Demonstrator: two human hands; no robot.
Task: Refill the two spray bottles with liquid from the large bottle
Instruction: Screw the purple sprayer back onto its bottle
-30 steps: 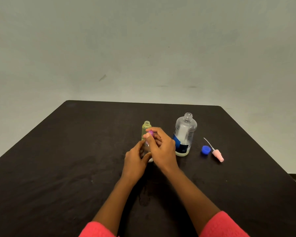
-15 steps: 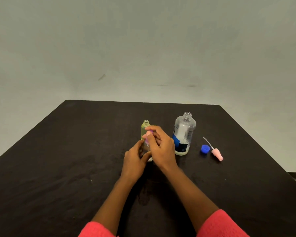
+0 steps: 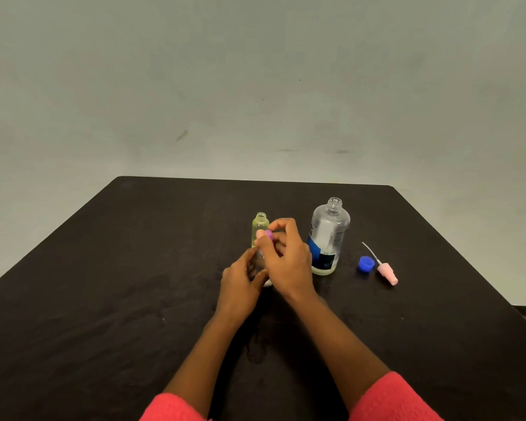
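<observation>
Dark surface, wide, carrying everything.

Large bottle stands upright right of centre, neck open and cap off. I cannot read its liquid level through the clear wall and the label.

Right hand sits just left of the large bottle. Its fingertips are curled in a pinch on a purple spray head. Left hand is lower and nearer, with fingers and thumb wrapped round the body of a clear spray bottle that stands on the surface. Most of that bottle is hidden by the two hands.

Yellow-green spray bottle stands upright just behind the hands. Its neck is open and it has no head fitted.

Pink spray head, dip tube attached, lies loose on the surface well right of the large bottle. Blue cap rests just beside it.

My reading is that the step in hand is work on the purple head at the neck of the clear bottle. I cannot tell whether it is going on or coming off, nor how full that bottle is.

Next move, as I judge it: steady the clear bottle with the left hand while the right finishes the twist. The open yellow-green bottle is close behind the knuckles and could be knocked over. After that, the pink head looks due for the yellow-green bottle and the blue cap for the large one.
</observation>
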